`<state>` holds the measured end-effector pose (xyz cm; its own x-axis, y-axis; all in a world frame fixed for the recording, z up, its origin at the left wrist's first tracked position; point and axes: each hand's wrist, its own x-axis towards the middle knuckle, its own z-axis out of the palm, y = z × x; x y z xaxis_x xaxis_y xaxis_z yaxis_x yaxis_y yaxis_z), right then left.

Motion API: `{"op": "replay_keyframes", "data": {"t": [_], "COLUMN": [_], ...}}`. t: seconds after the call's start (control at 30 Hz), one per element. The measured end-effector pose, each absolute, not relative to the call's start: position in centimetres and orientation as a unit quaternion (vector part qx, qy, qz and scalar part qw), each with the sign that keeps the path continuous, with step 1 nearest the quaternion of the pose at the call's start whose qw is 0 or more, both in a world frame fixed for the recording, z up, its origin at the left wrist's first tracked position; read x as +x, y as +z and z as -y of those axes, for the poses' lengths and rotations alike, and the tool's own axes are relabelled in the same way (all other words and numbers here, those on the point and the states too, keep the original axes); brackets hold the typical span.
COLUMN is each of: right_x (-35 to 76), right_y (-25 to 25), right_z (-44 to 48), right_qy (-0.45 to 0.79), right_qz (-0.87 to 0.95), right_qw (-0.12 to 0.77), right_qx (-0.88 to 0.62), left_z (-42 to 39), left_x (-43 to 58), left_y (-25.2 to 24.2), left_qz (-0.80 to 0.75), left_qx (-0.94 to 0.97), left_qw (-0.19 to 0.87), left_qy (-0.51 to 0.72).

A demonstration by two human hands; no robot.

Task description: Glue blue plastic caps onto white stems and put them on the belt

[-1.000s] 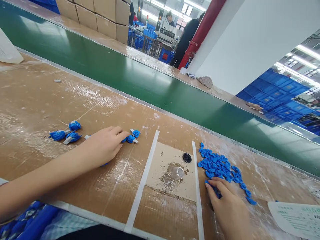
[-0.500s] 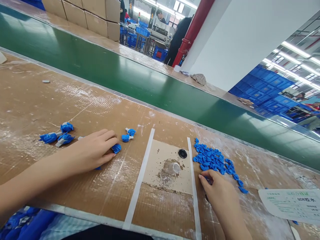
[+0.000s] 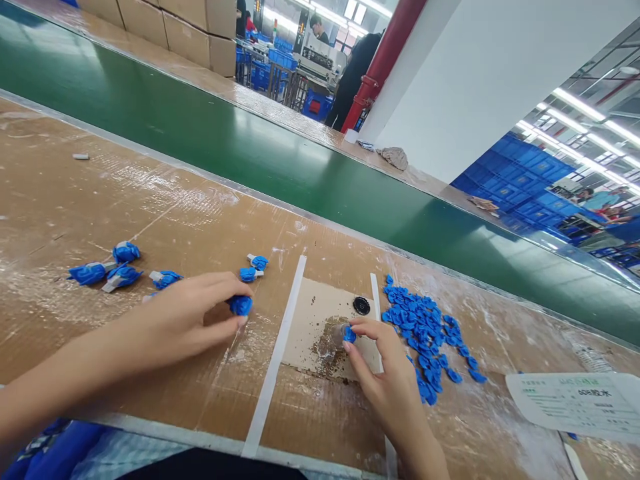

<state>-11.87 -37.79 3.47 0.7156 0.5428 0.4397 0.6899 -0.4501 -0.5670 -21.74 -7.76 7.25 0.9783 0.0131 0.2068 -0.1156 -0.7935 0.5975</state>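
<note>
My left hand [image 3: 207,313] pinches a blue petal-like bundle [image 3: 241,305] between thumb and fingers, left of the white tape. Over the beige card [image 3: 305,327], my right hand [image 3: 383,360] grips a small blue petal-like piece [image 3: 349,334] at the mouth of a small clear cup [image 3: 338,333]. The cup is partly hidden by the fingers, and wet spots surround it. Beside it lies a black round cap [image 3: 361,306]. A heap of loose blue pieces [image 3: 415,313] spreads to the right. Blue bundles with whitish stubs [image 3: 123,275] lie to the left.
White tape strips [image 3: 275,360] flank the card. Beyond the brown tabletop [image 3: 200,207] runs a green conveyor belt [image 3: 280,150]. A labelled white sheet [image 3: 575,403] lies at right. Cardboard boxes [image 3: 185,40] stand across the belt, near a red pipe [image 3: 370,73]. People are in the background.
My right hand has moved left from the heap to the cup, bringing a blue piece. My left hand has shifted slightly right with its bundle, uncovering another bundle behind it.
</note>
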Motion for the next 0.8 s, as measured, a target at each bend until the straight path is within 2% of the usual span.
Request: {"op": "replay_keyframes", "data": {"t": [0.07,0.17,0.27,0.33,0.47,0.8], "right_x": [-12.1,-13.4,-15.0,-15.9,-17.0,-17.9], "right_y": [3.3,3.7,4.4,4.8,4.9,4.1], "right_z": [37.8,37.9,37.8,37.6,36.8,36.2], "right_qy": [-0.082,-0.026,0.063,0.128,0.184,0.173], "right_qz": [0.351,0.287,0.215,0.187,0.148,0.187], "right_qw": [0.403,0.531,0.689,0.750,0.793,0.782], "right_qx": [-0.841,-0.797,-0.689,-0.621,-0.562,-0.569], "left_z": [9.9,13.8,17.3,18.9,20.4,20.7], "left_x": [-22.9,-23.9,-23.8,-23.5,-23.4,-23.9], "left_y": [7.4,6.6,5.7,5.5,6.0,6.0], "left_qz": [-0.016,-0.095,-0.139,-0.153,-0.139,-0.141], "left_qx": [0.871,0.663,0.477,0.406,0.346,0.321], "left_qw": [0.490,0.739,0.859,0.890,0.914,0.924], "left_qy": [0.027,-0.071,-0.125,-0.143,-0.161,-0.150]}}
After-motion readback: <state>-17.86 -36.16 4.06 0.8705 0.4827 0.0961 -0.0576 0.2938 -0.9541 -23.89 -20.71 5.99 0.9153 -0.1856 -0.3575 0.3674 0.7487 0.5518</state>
